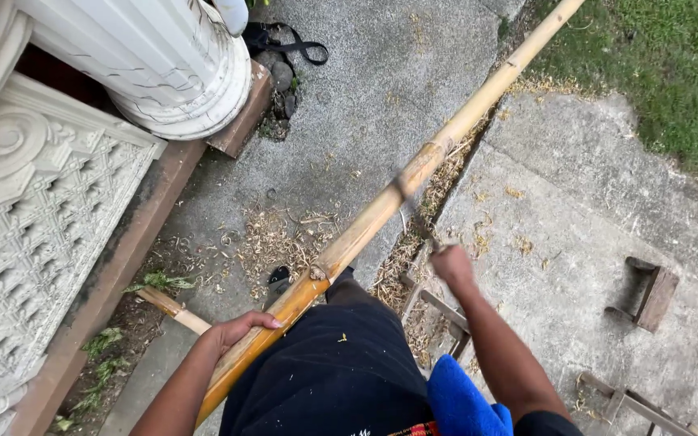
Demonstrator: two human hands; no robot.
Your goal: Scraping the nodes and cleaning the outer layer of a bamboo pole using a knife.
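Bamboo work is under way: the left hand point(236, 329) is gripping a long yellow bamboo pole point(381, 210) close to its near end, fingers wrapping over the top, and the pole is running up and away from that hand, slanting over the concrete ground point(349, 105) toward the grass point(664, 73). The right hand point(452, 265) is clenching into a fist beside the pole, just to the right of it and farther out than the left hand; it seems to be holding a thin tool, though blur is hiding what kind. Judging by the shavings point(284, 238) lying beyond the left hand under the pole, the step in hand looks like trimming or scraping the pole's surface. The next stroke is calling for a steady left grip so the pole is not rolling, and a controlled swing kept clear of the knee. No containers are showing anywhere; a small wooden stool point(648, 295) is lying well to the right of the right hand, and a white column base point(179, 89) is standing far off beyond the left
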